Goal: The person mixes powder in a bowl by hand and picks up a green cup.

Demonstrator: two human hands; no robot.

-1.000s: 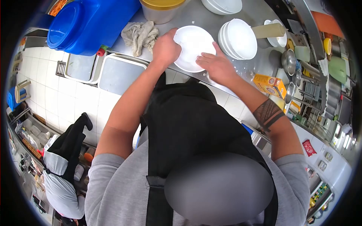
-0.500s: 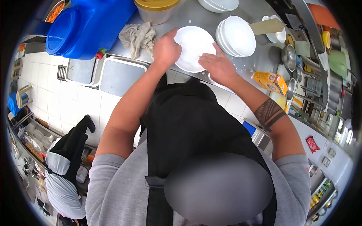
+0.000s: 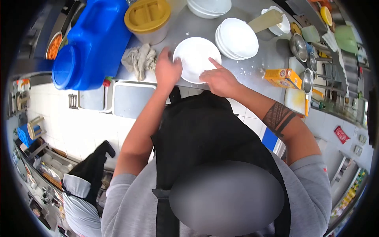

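A round white bowl (image 3: 193, 55) sits at the counter's front edge between my hands. My left hand (image 3: 168, 71) is beside its left rim, fingers apart and slightly blurred, with the thumb close to the rim. My right hand (image 3: 222, 80) grips the bowl's lower right rim. One of its fingers stretches over the inner surface while the others bend at the edge. The underside of the bowl is hidden. Left of my left hand lies a crumpled, stained cloth (image 3: 140, 60).
Stacked white bowls (image 3: 238, 38) stand right of my hands, with more bowls (image 3: 209, 7) behind. A tub with a yellow lid (image 3: 148, 17) and a blue container (image 3: 92, 37) are at left. An orange box (image 3: 282, 78) stands at right. Another person (image 3: 85, 189) is at lower left.
The view has shifted slightly. My left hand has loosened from the bowl's left rim and its fingers have spread. My right hand stays at the right rim.
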